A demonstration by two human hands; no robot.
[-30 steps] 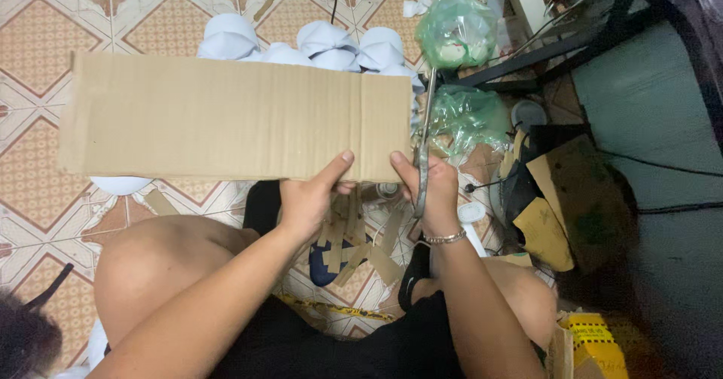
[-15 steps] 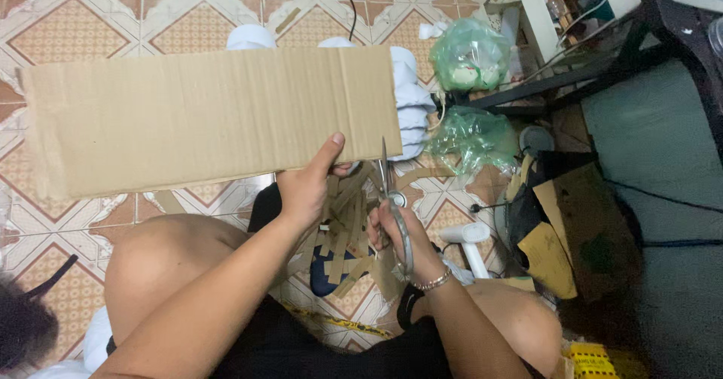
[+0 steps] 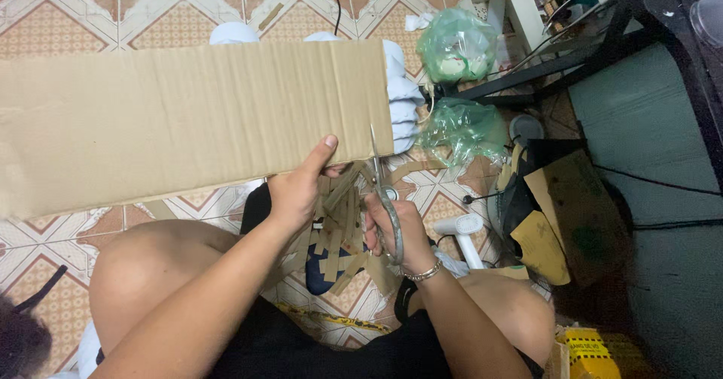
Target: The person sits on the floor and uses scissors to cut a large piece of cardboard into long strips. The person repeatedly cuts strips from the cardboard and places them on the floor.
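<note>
My left hand [image 3: 300,185] grips the lower edge of a long brown cardboard sheet [image 3: 181,119] and holds it up flat over the tiled floor. In my right hand [image 3: 397,227] I hold metal scissors [image 3: 379,174] by the handles; their blades point up at the sheet's lower right corner. Several narrow cardboard strips [image 3: 340,232] lie in a heap between my knees, under both hands.
White rolls [image 3: 404,97] lie on the floor behind the sheet. Two green plastic bags [image 3: 456,48] sit to the right, near a black metal frame [image 3: 572,51]. A white hand fan [image 3: 465,232], cardboard scraps [image 3: 544,232] and a yellow box [image 3: 591,349] are at the right.
The cardboard sheet has shifted left. My right hand has dropped with the scissors from the sheet's right edge to just below its lower right corner.
</note>
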